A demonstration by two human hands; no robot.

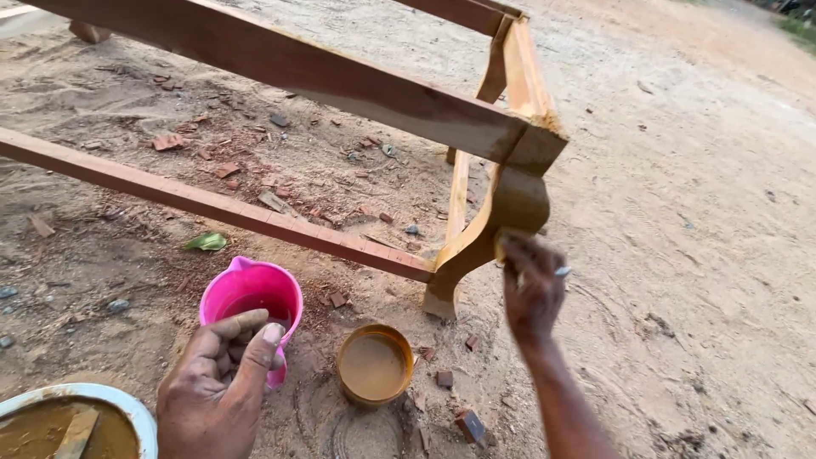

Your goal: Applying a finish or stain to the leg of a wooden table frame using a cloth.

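The left hand grips the pink jug; at 2 o'clock, the right hand presses closed fingers on the wooden frame leg.

No packages, labels, signs or screens here.
Nothing around me on this sandy ground carries a label or any print.

Single head cam, angled down & fwd, close over wooden frame on sandy ground.
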